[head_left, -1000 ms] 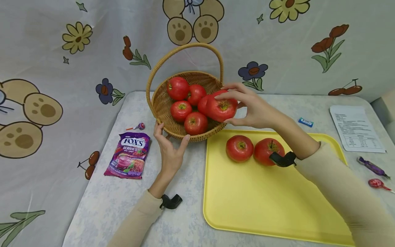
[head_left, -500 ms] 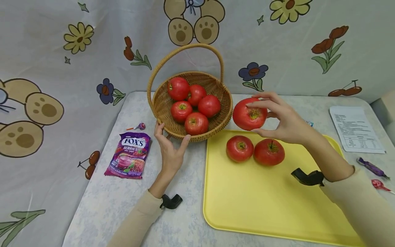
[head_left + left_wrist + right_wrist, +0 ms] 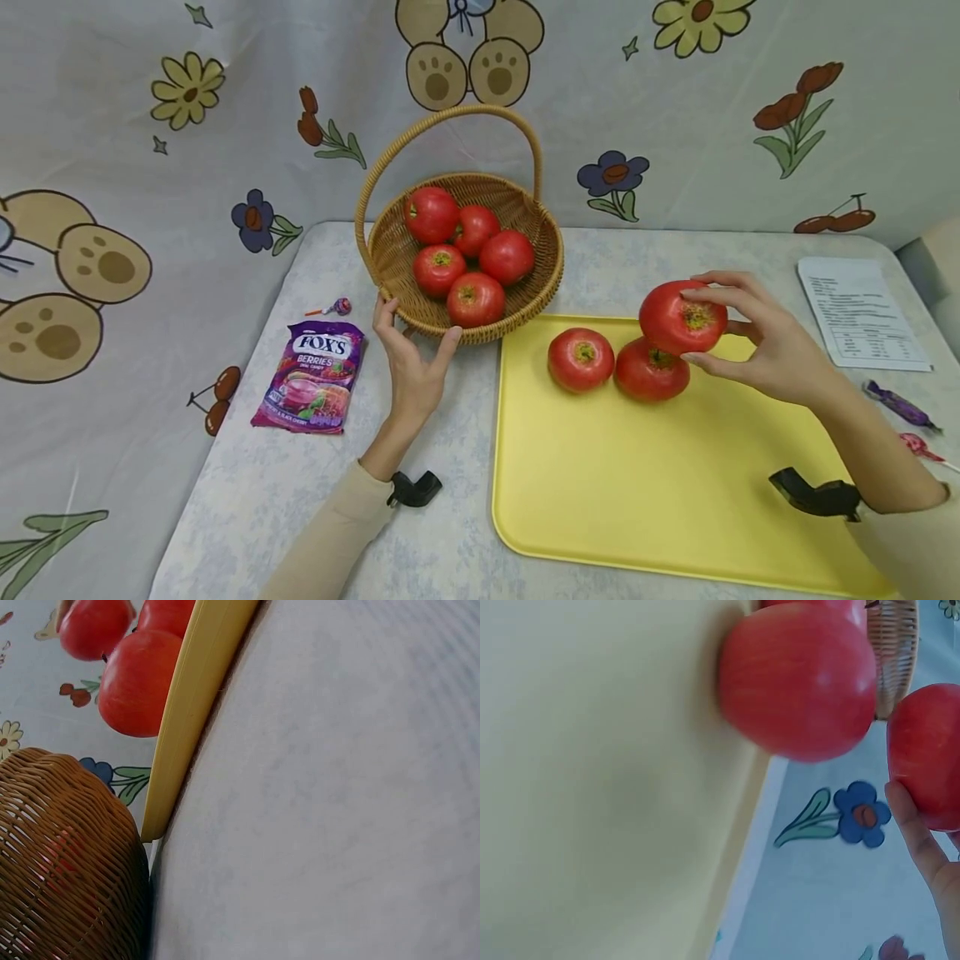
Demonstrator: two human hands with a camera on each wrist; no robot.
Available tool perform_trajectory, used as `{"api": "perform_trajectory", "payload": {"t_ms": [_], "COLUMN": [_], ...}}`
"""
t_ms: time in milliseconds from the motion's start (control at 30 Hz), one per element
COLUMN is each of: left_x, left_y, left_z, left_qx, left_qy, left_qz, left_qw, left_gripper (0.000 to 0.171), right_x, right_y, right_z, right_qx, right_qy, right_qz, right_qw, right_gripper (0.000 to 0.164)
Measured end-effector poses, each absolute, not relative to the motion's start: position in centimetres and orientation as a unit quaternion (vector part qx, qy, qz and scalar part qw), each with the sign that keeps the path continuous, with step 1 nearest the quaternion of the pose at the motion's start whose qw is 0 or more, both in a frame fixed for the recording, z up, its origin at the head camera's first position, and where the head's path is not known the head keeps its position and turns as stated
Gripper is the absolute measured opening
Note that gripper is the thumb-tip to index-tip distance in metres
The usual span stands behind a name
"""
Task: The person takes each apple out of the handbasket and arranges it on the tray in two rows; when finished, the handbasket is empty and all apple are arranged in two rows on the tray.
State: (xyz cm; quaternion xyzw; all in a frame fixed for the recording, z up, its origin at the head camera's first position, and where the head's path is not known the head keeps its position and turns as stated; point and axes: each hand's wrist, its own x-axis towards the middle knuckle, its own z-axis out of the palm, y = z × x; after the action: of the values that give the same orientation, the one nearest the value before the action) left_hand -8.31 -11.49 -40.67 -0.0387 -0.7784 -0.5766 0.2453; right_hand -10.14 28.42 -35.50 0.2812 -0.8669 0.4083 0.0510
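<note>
My right hand (image 3: pixel 780 346) holds a red apple (image 3: pixel 681 317) between thumb and fingers, above the yellow tray (image 3: pixel 660 500). Below it two more apples sit on the tray, the left one (image 3: pixel 581 360) in full view, the right one (image 3: pixel 651 372) partly covered by the held apple. At the near left rim of the wicker basket (image 3: pixel 551 279), my left hand (image 3: pixel 412 375) grips the edge, thumb along the outside. Several apples (image 3: pixel 476 300) lie inside the basket. In the right wrist view the held apple (image 3: pixel 930 757) shows at the right edge, apart from a tray apple (image 3: pixel 799 682).
A purple candy bag (image 3: pixel 311 375) and a lollipop (image 3: pixel 341 307) lie left of the basket. Right of the tray are a printed white packet (image 3: pixel 862 312), a purple wrapped candy (image 3: pixel 900 406) and a red lollipop (image 3: pixel 918 446). A patterned cloth (image 3: pixel 675 108) hangs behind.
My right hand has carried the apple out of the basket area, rightward and toward me, to over the tray's right apple. My left hand stays at the basket rim.
</note>
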Motion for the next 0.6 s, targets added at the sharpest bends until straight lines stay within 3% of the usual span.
{"api": "perform_trajectory", "payload": {"t_ms": [600], "left_x": [-8.4], "left_y": [-11.4], "left_z": [-40.7], "left_qx": [-0.038], "left_qy": [-0.776], "left_qz": [-0.579], "left_qw": [0.247], "left_gripper": [0.076], "right_x": [-7.4], "right_y": [34.8], "right_z": [-40.6], "right_qx": [0.186], "right_qy": [-0.885], "right_qz": [0.427], "right_qw": [0.013], "right_gripper": [0.081]}}
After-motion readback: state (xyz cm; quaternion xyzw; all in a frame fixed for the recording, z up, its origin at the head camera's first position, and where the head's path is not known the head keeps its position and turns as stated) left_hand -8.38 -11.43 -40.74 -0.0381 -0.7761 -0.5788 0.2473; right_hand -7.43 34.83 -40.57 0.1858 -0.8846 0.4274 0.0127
